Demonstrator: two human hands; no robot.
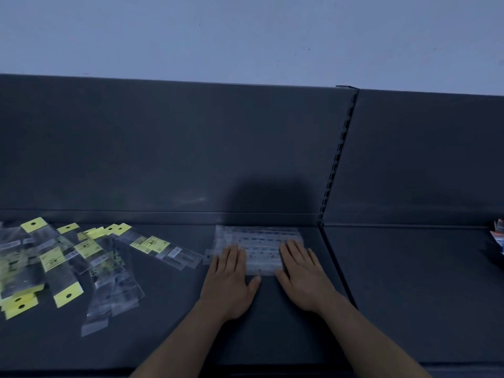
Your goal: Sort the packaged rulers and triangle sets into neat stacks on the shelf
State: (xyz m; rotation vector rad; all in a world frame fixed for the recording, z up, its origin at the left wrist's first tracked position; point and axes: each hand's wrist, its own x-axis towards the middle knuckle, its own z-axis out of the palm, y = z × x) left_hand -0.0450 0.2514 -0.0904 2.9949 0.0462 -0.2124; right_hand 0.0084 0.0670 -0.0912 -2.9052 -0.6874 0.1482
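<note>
A stack of clear packaged sets [260, 244] lies flat on the dark grey shelf [169, 336], near the back panel. My left hand [231, 279] rests on the stack's left end with straight fingers. My right hand [302, 271] lies flat on its right end, fingers straight too. A loose heap of packaged rulers with yellow header cards [62, 263] is spread over the shelf's left part, overlapping at many angles. Several clear packs [114, 298] trail from the heap toward the front.
The shelf's upright back panel [169, 148] rises behind the stack. A slotted upright post [338, 159] divides this bay from the bay on the right. Some coloured packs [498, 238] show at the far right edge.
</note>
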